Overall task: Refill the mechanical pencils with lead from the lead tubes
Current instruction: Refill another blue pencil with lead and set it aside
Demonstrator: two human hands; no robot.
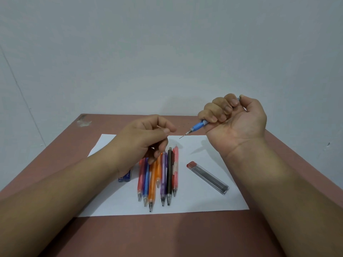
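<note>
Gripping a blue pencil (199,125), right hand (235,117) hovers over white paper (204,197) on brown table (167,236).

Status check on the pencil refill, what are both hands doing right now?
Right hand grips blue pencil, lead showing at its tip. Left hand pinched near that tip; can't tell if it holds lead. Clear lead tube lies on paper. Nothing in the way.

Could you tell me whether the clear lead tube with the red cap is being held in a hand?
No, the lead tube lies on the white paper, apart from both hands.
</note>
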